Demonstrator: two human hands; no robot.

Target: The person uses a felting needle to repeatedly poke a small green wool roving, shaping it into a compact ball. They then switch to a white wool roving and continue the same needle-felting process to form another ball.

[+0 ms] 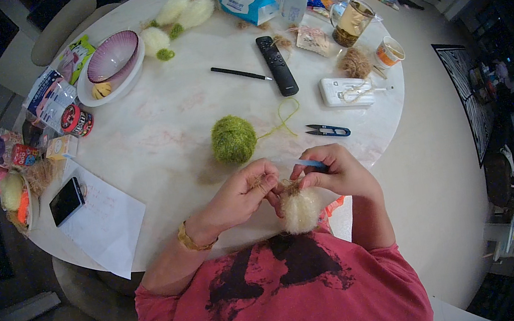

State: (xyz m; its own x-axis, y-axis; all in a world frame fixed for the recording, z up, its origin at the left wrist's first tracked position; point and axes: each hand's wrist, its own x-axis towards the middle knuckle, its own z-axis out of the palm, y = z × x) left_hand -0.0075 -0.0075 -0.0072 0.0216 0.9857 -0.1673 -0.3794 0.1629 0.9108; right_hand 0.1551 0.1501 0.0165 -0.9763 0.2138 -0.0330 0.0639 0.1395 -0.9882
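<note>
My left hand [246, 190] pinches a strand of brown fuzzy yarn at the brown top of a cream fluffy crocheted piece [300, 210]. My right hand [335, 170] holds a slim tool with a blue handle [311, 163], probably a crochet hook, its fingers at that same brown edge; the tool's tip is hidden. The cream piece hangs between both hands, close to my shirt. Beyond them lies a green yarn ball [234, 139] with a loose tail curling to its right. Blue thread snips [329, 130] rest on the marble-look table [159, 110] above my right hand.
A black remote [277, 65], a black pen [240, 73], a white power bank [348, 92] and a glass mug [352, 22] are farther back. At left are a phone [66, 201] on paper [106, 222] and a white bowl [135, 77]. More cream pieces [193, 12] lie at the back.
</note>
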